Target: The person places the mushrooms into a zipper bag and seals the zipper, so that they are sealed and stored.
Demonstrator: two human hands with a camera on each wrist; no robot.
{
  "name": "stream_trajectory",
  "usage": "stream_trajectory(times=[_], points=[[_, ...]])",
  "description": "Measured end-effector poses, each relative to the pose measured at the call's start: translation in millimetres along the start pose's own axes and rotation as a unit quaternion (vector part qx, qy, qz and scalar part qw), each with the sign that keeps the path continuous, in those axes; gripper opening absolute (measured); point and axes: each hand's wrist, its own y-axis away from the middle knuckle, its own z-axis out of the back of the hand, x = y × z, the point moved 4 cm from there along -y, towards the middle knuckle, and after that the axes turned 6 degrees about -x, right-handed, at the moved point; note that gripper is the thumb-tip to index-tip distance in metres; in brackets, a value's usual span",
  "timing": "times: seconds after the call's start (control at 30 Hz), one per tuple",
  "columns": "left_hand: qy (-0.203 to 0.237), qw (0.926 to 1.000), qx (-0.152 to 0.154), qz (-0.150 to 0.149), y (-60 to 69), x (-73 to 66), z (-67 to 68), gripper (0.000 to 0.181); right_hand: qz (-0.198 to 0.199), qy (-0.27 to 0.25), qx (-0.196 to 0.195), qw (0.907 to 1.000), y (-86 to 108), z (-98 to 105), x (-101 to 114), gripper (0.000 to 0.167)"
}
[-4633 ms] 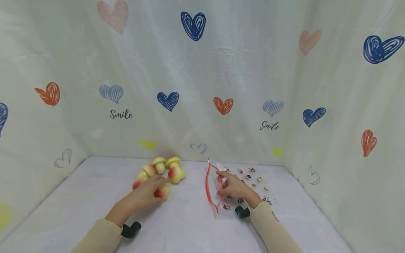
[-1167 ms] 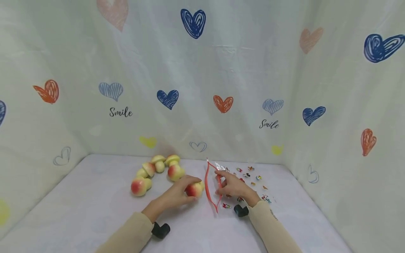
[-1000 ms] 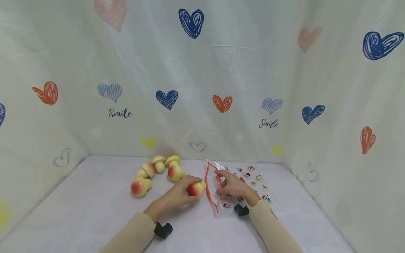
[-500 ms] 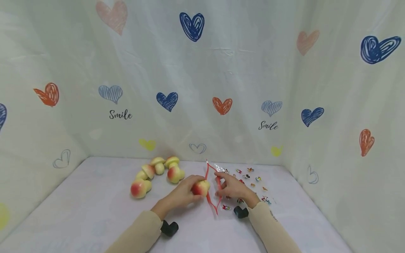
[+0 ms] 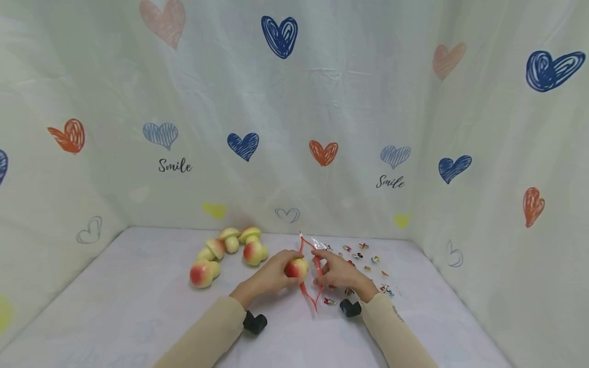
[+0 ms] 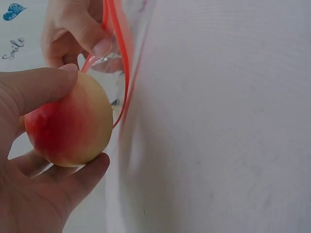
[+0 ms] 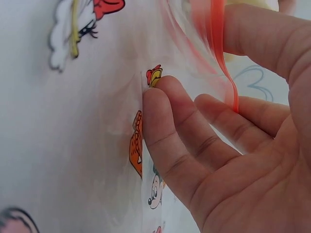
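In the head view my left hand (image 5: pixel 275 273) grips a yellow toy mushroom with a red blush (image 5: pixel 296 269), right over the left red edge of a clear zip bag (image 5: pixel 316 304). The left wrist view shows thumb and fingers round the mushroom (image 6: pixel 73 124), beside the bag's red rim (image 6: pixel 125 53). My right hand (image 5: pixel 342 272) holds the bag's right red edge, keeping the mouth spread. Up close in the right wrist view, the right hand's fingers (image 7: pixel 194 136) lie against the printed film by the red zip strip (image 7: pixel 218 43). Whether the mushroom is inside the mouth cannot be told.
Several more toy mushrooms (image 5: pixel 202 273) stand in a curved row at the back left of the white table (image 5: pixel 115 306). Small cartoon prints (image 5: pixel 375 259) are spread over the bag on the right. A white curtain with hearts (image 5: pixel 294 102) closes off the back.
My left hand picked up a mushroom from the near end of the cluster and carried it right to the bag's mouth, lifting it slightly lately. My right hand has stayed at the bag.
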Motion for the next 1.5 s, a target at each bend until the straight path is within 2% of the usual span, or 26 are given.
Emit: stream_trajectory(times=[0.23, 0.5, 0.7, 0.9, 1.07, 1.33, 1.5], points=[[-0.017, 0.9997, 0.013, 0.008, -9.3, 4.9, -8.0, 0.058, 0.002, -0.009, 0.006, 0.9999, 1.0, 1.2, 2.5, 0.082], [-0.009, 0.9963, 0.011, 0.084, -16.6, 9.2, -8.9, 0.067, -0.003, -0.006, 0.004, 1.0, 0.3, 1.9, 6.6, 0.082], [-0.009, 0.9966, 0.004, 0.082, -23.0, 11.1, -9.0, 0.063, -0.001, -0.007, 0.003, 1.0, 0.9, 2.6, 6.8, 0.081], [-0.039, 0.9961, 0.007, 0.079, -27.6, 11.9, -9.0, 0.063, -0.001, 0.003, 0.002, 1.0, 2.4, 3.0, 4.6, 0.082], [-0.066, 0.9934, -0.01, 0.094, -27.4, 10.4, -5.5, 0.066, 0.001, 0.013, -0.005, 0.9999, 2.3, 5.3, 6.2, 0.082], [-0.064, 0.991, -0.023, 0.115, -28.4, 10.5, -6.3, 0.067, 0.008, 0.019, -0.015, 0.9997, 2.2, 5.6, 9.0, 0.08], [-0.061, 0.9912, -0.031, 0.113, -32.3, 11.9, -9.7, 0.063, 0.018, 0.011, -0.022, 0.9995, 2.0, 5.5, 11.0, 0.08]])
